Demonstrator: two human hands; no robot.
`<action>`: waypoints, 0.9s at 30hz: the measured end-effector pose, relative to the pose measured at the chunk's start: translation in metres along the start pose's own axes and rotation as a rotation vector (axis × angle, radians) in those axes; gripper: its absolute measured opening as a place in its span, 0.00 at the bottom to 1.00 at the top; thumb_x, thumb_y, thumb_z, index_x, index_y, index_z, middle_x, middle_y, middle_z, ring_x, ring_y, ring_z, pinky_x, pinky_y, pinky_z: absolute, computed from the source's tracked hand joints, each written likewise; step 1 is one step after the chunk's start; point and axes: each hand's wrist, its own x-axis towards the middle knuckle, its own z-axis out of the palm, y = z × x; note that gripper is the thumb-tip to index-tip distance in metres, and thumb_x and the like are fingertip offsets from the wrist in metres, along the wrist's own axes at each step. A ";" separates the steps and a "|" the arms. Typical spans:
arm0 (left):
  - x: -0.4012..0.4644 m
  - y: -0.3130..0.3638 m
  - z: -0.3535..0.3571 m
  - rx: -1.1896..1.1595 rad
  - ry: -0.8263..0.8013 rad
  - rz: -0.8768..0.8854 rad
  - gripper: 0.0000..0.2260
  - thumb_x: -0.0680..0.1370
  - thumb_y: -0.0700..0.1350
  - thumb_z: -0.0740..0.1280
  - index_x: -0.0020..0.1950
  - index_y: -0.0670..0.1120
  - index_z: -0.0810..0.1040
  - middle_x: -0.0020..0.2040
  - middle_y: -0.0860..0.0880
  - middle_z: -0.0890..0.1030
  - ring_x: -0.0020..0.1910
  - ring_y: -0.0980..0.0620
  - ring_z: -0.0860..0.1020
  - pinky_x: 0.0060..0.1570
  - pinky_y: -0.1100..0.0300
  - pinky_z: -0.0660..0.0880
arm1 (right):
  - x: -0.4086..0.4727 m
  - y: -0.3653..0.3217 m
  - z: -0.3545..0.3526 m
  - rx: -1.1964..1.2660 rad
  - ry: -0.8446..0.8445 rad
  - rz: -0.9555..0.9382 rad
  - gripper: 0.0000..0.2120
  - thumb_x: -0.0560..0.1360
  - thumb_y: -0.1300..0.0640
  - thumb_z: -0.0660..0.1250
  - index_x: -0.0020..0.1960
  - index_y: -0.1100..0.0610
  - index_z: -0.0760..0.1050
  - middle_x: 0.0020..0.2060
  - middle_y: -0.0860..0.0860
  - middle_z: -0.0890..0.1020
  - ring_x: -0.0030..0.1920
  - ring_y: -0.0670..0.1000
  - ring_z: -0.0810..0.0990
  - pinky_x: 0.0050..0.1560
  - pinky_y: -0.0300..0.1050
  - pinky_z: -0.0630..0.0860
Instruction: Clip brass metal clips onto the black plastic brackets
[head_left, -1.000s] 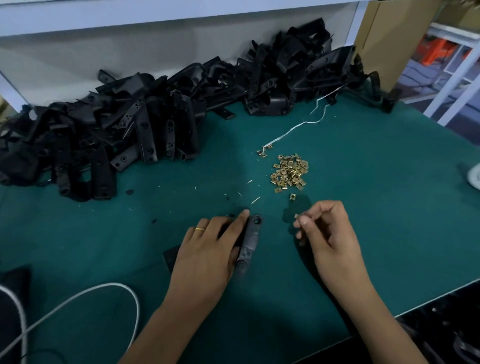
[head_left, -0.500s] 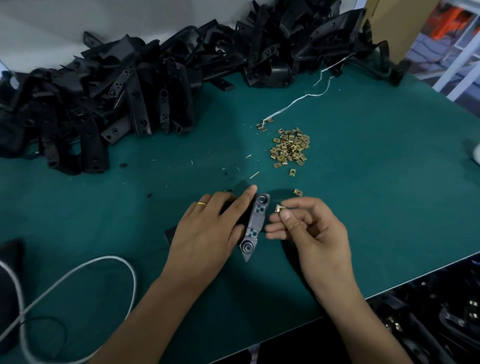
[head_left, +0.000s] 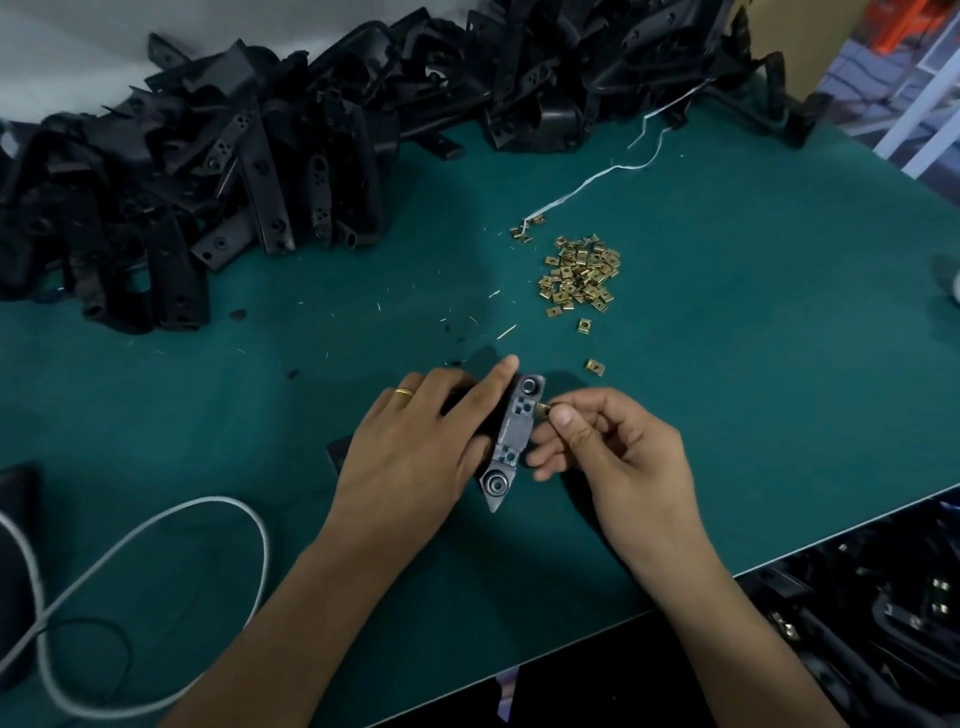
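A black plastic bracket (head_left: 511, 436) lies on the green mat near the front, its pointed end toward me. My left hand (head_left: 415, 447) covers its left side and holds it, index finger stretched along its upper edge. My right hand (head_left: 608, 447) pinches a small brass clip (head_left: 543, 410) between thumb and forefinger, right against the bracket's right edge near its far end. A heap of brass clips (head_left: 579, 275) lies farther back, with two loose clips (head_left: 595, 367) nearer my hands.
A long pile of black brackets (head_left: 270, 156) runs along the back of the green mat (head_left: 753, 364). A white string (head_left: 613, 169) trails from the pile toward the clips. A white cable (head_left: 156, 525) loops at the front left. The table edge runs diagonally at the lower right.
My right hand has carried the brass clip leftward up to the bracket's right edge. My left hand has turned the bracket flat side up and keeps holding it. The camera has tilted downward.
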 end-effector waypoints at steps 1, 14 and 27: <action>0.000 0.000 0.000 0.005 0.004 0.000 0.29 0.78 0.46 0.66 0.80 0.53 0.68 0.58 0.49 0.78 0.53 0.46 0.77 0.52 0.50 0.76 | 0.000 -0.001 0.000 -0.006 -0.003 0.012 0.05 0.82 0.64 0.66 0.51 0.64 0.81 0.39 0.59 0.85 0.36 0.57 0.85 0.38 0.45 0.82; -0.001 -0.001 0.002 0.043 0.064 -0.038 0.25 0.81 0.47 0.62 0.80 0.52 0.68 0.58 0.47 0.78 0.52 0.44 0.76 0.50 0.49 0.76 | 0.001 -0.013 0.022 0.168 0.087 0.181 0.12 0.82 0.59 0.69 0.40 0.59 0.77 0.30 0.54 0.77 0.26 0.49 0.71 0.25 0.40 0.68; -0.002 -0.001 -0.003 0.080 0.006 -0.059 0.24 0.82 0.51 0.58 0.79 0.51 0.70 0.56 0.48 0.79 0.49 0.45 0.76 0.43 0.51 0.76 | -0.002 0.003 0.043 -0.110 0.180 0.035 0.14 0.84 0.53 0.67 0.39 0.51 0.78 0.30 0.48 0.77 0.30 0.48 0.70 0.33 0.44 0.68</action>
